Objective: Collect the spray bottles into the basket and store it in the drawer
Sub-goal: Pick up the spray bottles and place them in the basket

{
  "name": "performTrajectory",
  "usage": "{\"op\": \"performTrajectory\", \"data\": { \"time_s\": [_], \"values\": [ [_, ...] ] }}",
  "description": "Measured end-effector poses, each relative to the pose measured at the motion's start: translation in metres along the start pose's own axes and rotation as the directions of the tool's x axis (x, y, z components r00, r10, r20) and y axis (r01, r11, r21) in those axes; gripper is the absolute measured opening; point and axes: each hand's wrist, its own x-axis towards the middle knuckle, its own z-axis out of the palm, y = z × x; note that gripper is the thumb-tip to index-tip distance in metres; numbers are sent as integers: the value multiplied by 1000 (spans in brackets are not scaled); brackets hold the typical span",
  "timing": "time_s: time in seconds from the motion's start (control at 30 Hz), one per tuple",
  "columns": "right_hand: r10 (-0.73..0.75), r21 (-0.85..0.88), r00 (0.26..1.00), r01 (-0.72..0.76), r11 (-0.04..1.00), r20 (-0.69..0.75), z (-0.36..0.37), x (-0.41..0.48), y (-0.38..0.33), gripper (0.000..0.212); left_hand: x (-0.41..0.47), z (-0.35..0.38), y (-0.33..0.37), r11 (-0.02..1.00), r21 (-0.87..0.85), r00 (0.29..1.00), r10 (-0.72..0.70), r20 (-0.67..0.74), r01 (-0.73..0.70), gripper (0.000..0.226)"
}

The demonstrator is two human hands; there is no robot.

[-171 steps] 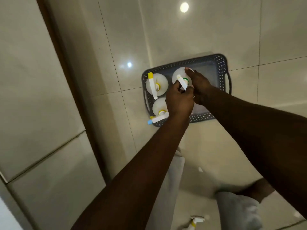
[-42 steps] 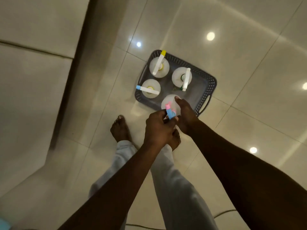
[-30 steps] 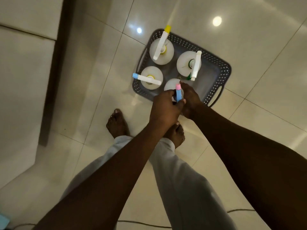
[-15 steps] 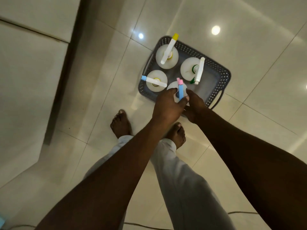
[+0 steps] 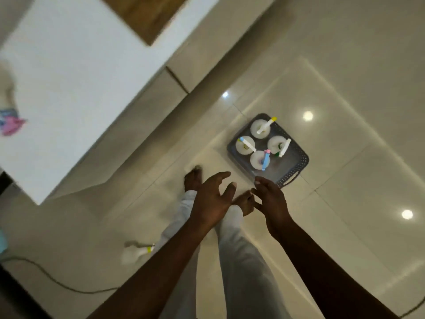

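A grey perforated basket [image 5: 296, 165] stands on the tiled floor and holds several white spray bottles upright. The nearest one has a pink-and-blue nozzle [image 5: 266, 159]; beside it are a blue-tipped bottle [image 5: 245, 145], a yellow-tipped bottle [image 5: 261, 128] and a green-collared bottle [image 5: 277, 142]. Another white spray bottle [image 5: 135, 252] lies on its side on the floor behind my left leg. My left hand [image 5: 212, 199] and my right hand [image 5: 271, 199] hover above my feet, short of the basket, fingers spread and holding nothing.
White cabinet fronts [image 5: 69, 88] with a drawer seam run along the left, under a wooden surface [image 5: 147, 14]. A dark cable [image 5: 53, 279] trails across the floor at lower left. My bare feet and pale trouser legs stand just before the basket.
Both hands have let go of the pink-and-blue bottle, which now stands in the basket, and pulled back. The view has risen and swung, bringing the cabinet and the lying bottle into sight.
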Motion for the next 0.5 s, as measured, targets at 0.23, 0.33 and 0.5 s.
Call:
{"op": "performTrajectory", "data": {
  "time_s": [0.23,0.33,0.5],
  "values": [
    [-143,-228,967,191,955,211,74,-124,-26,29,-98,-87,-29,978,-210,978,-60,-199,18,36],
    [-164,-303,935,263,916,315,116,-167,-14,31,-140,-120,-63,947,-320,945,-133,-298,32,32],
    [-177,-379,874,369,849,453,173,-227,21,33,-205,-160,-125,884,-465,888,-244,-389,40,25]
  ]
}}
